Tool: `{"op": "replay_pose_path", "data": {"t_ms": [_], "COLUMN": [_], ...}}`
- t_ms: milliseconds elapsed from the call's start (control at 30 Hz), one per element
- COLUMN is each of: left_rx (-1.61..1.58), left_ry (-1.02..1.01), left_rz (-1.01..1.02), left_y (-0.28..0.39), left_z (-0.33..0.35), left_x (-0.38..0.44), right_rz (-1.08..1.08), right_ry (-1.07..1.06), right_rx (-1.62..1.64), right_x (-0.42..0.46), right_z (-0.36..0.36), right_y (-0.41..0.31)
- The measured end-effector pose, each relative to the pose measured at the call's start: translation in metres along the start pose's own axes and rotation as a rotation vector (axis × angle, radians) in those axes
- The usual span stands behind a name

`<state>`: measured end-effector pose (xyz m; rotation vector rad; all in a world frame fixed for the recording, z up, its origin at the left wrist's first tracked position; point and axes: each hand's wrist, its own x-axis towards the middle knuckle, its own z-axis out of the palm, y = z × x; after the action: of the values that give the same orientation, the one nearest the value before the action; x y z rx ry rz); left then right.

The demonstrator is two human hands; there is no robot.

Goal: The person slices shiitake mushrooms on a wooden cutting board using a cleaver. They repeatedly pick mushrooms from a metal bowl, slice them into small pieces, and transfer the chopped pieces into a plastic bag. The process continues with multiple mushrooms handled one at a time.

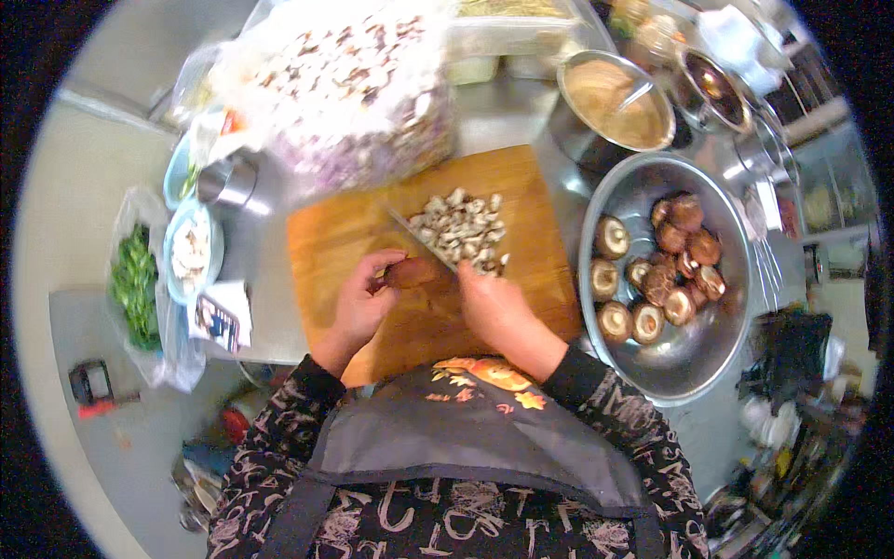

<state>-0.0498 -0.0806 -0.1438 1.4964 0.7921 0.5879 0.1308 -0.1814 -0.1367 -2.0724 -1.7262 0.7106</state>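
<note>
A wooden cutting board [328,244] lies in front of me. Above it my left hand [367,293] holds a brown mushroom [412,272] between thumb and fingers. My right hand [496,304] grips a knife [426,241] whose blade points up and to the left, away from me. Right of the blade, against it, is a pile of diced mushroom [464,227]. A wide steel bowl [670,370] at the right holds several whole brown mushrooms [660,283]. The knife's handle is hidden by my right hand.
Behind the board stands a large clear plastic bag of chopped pieces [363,91]. A pot of tan liquid [604,91] is at the back right. To the left are a steel cup [227,182], a light-blue bowl of white pieces [192,251], a bag of green vegetables [136,286] and a phone [216,321].
</note>
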Motion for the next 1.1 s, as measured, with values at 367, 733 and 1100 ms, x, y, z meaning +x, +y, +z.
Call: {"op": "replay_pose_path", "data": {"t_ms": [367, 733, 1100], "left_rx": [0.750, 0.756, 0.729], "left_ry": [0.168, 0.200, 0.254], "left_rz": [0.399, 0.509, 0.481], "left_y": [-0.050, -0.054, -0.060], "left_z": [-0.009, 0.015, 0.017], "left_x": [-0.054, -0.049, -0.044], "right_rz": [0.074, 0.075, 0.013], "right_ry": [-0.177, -0.210, -0.290], "right_rx": [-0.082, -0.070, -0.095], "right_x": [0.000, -0.001, -0.012], "right_z": [-0.006, -0.013, -0.028], "right_y": [-0.008, -0.012, -0.018]}}
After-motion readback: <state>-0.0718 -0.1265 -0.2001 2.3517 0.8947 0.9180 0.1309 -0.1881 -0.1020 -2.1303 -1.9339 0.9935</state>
